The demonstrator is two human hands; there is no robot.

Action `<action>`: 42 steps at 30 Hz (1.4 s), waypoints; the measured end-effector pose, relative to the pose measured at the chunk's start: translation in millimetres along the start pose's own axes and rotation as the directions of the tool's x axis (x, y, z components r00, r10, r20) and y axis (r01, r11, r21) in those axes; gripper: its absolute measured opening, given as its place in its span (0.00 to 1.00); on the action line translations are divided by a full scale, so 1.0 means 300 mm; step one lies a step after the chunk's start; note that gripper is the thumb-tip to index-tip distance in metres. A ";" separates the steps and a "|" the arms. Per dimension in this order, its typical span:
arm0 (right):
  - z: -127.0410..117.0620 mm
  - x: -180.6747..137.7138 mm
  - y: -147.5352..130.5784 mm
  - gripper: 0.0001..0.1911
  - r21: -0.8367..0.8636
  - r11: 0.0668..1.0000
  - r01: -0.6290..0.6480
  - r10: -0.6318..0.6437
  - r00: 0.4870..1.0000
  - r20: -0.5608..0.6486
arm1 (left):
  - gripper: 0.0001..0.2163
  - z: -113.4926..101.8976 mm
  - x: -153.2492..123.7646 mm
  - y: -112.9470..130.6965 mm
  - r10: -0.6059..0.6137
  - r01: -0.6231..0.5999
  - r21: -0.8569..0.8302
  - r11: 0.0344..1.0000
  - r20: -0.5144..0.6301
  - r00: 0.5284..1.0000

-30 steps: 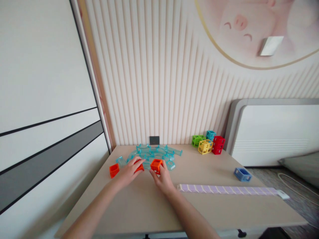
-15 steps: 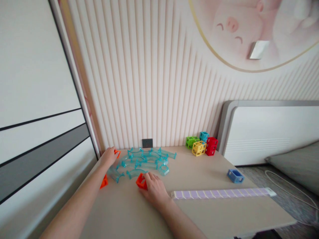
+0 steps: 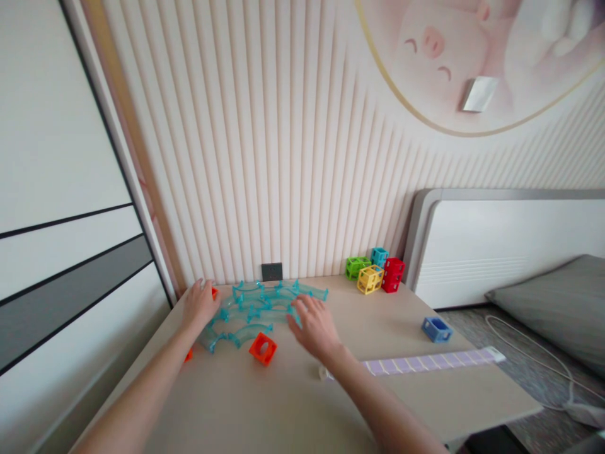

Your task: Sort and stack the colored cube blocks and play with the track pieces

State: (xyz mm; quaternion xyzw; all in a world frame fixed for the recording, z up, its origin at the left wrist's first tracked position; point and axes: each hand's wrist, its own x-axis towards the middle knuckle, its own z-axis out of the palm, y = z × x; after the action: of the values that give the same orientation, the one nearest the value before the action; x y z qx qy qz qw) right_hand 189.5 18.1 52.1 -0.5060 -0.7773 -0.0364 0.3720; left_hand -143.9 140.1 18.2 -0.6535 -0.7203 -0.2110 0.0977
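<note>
My left hand (image 3: 201,308) is closed around an orange block (image 3: 214,293) at the far left of the table, with most of the block hidden by the fingers. Over the right end of a pile of clear teal track pieces (image 3: 255,313), my right hand (image 3: 316,325) reaches with thumb and fingers apart. It covers some of those pieces. A second orange block (image 3: 263,349), with a round hole, lies between the hands in front of the pile. Part of another orange block (image 3: 188,356) shows beside my left forearm.
Green (image 3: 358,268), yellow (image 3: 369,279), teal (image 3: 379,256) and red (image 3: 392,275) open-frame blocks stand together at the back right. A blue block (image 3: 437,329) sits nearer the right edge. A purple-and-white strip (image 3: 425,362) lies along the front, partly behind my right forearm.
My right hand has let go of the front orange block and moved up and right to the track pieces. That block now lies tilted differently. My left hand stays near its block; the view shifts slightly.
</note>
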 end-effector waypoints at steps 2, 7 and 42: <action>-0.064 0.076 0.155 0.09 0.000 0.975 -0.223 0.219 0.957 -0.192 | 0.18 -0.029 -0.036 0.050 0.077 -0.086 -0.063 0.994 -0.130 0.988; -0.173 0.127 0.481 0.04 0.035 0.894 -0.447 0.428 0.827 -0.365 | 0.12 -0.092 -0.179 0.202 0.232 -0.339 -0.270 0.901 -0.359 0.904; 0.148 -0.104 -0.089 0.08 0.734 0.678 -0.032 0.180 0.976 -0.125 | 0.28 -0.047 -0.422 0.317 0.325 -0.526 -0.602 0.601 -0.417 0.849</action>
State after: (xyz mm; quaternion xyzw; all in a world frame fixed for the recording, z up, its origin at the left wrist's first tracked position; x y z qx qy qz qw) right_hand 150.3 0.9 9.3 -0.3553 -0.6584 0.2494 0.6148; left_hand -36.3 25.3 -5.3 -0.7601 -0.3876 -0.5215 -0.0130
